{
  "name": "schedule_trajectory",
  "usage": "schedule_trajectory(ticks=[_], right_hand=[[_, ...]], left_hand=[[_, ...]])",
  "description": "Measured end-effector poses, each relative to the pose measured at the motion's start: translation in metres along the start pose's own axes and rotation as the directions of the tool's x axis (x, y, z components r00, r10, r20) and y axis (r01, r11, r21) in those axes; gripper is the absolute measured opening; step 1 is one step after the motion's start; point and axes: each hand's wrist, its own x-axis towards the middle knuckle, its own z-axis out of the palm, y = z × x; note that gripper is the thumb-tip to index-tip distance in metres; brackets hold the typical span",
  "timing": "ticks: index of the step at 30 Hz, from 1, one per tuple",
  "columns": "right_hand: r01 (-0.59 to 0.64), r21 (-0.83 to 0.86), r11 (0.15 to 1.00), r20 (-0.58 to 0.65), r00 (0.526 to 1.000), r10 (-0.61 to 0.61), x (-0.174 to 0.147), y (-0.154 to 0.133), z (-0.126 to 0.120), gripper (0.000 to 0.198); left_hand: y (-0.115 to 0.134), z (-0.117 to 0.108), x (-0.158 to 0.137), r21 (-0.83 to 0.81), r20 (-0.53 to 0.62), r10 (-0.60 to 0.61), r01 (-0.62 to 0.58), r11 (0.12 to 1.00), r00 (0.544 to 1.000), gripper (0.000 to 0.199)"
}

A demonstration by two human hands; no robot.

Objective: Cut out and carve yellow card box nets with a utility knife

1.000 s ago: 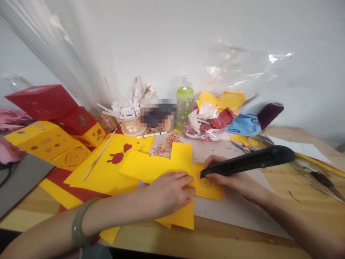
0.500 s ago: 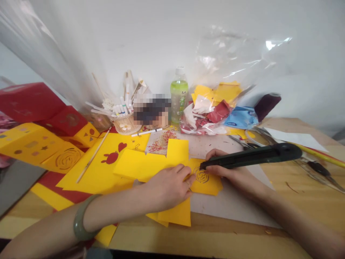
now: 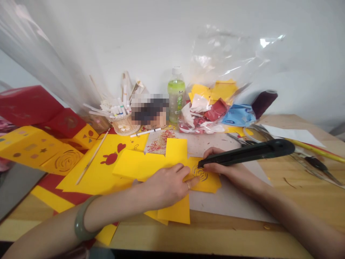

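Note:
My right hand [image 3: 219, 162] is closed round a large dark utility knife [image 3: 248, 153], whose handle slants up to the right. The knife's front end is over the upper edge of a ring-shaped pattern of cut slits in a yellow paper cut-out [image 3: 176, 153]. My left hand [image 3: 172, 183] lies across the same cut-out, fingers partly bent and one finger stretched beside the slits. A ring is on one finger and a green bangle [image 3: 81, 217] circles the wrist. The blade tip is too small to make out. A grey-white sheet [image 3: 229, 205] lies beneath the paper.
Yellow sheets with red cut-outs [image 3: 110, 158] and a thin stick [image 3: 93, 156] lie at the left, near folded red and yellow boxes [image 3: 64, 158]. Behind stand a basket of markers [image 3: 124, 126], a green drink bottle [image 3: 176, 97] and a clear bag of paper scraps [image 3: 205, 115]. Scissors [image 3: 250, 142] lie at right.
The view has shifted slightly. My left index finger has stretched further over the slit pattern. The knife's front end remains at the pattern's upper edge, still in my right hand.

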Motion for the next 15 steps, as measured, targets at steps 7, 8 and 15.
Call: schedule_trajectory(ticks=[7,8,15], right_hand=[[0.009,-0.03,1.0,-0.011,1.0,-0.009,0.0,-0.001,-0.001,0.019],[0.006,-0.032,0.999,-0.013,1.0,-0.007,-0.001,-0.001,0.0,0.019],[0.088,-0.155,0.984,-0.071,0.992,-0.1,-0.001,-0.01,-0.001,0.016]], left_hand=[[0.0,0.0,0.001,-0.035,-0.036,-0.004,0.003,0.999,0.999,0.025],[0.0,0.0,0.001,-0.034,-0.038,-0.001,0.0,0.999,0.999,0.025],[-0.002,-0.006,0.002,-0.068,0.027,-0.043,0.045,0.997,0.999,0.027]])
